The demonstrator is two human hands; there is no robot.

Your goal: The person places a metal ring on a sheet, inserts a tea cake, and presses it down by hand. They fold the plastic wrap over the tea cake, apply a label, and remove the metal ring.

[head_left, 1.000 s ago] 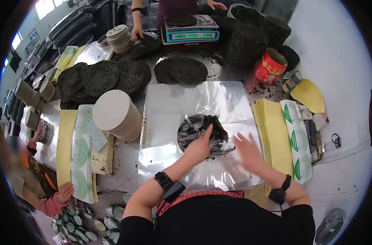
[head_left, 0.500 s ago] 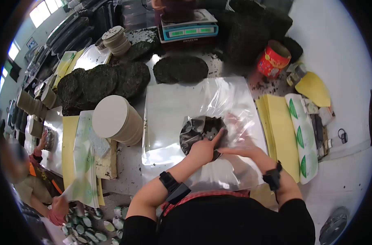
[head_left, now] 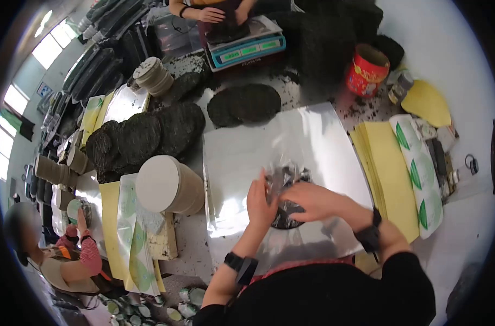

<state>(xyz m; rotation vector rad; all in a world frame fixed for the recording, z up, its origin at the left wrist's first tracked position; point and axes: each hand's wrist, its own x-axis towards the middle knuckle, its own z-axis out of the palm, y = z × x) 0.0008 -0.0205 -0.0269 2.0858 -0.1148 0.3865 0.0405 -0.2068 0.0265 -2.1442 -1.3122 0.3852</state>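
A dark round cake [head_left: 286,221], which looks like dried seaweed, lies on a stack of clear plastic sheets [head_left: 231,163] in front of me. Clear film [head_left: 284,173] is bunched up over the cake. My left hand [head_left: 262,202] closes on the film at the cake's left edge, fingers pointing away from me. From the right, my right hand [head_left: 312,201] reaches across the top and pinches film over the cake; its fingertips are partly hidden. Each wrist wears a black strapped device.
More dark cakes [head_left: 144,136] lie at left, two overlapping ones [head_left: 244,104] beyond the sheets. A stack of pale discs [head_left: 166,185], yellow sheets [head_left: 386,174], a red tin [head_left: 367,70] and a scale [head_left: 247,53] surround me. One co-worker [head_left: 68,261] is at left, another's hands [head_left: 212,15] behind the scale.
My right hand has moved left over the cake, and my left hand to its left edge. The flat film is now gathered up. A co-worker's hands have come to the scale.
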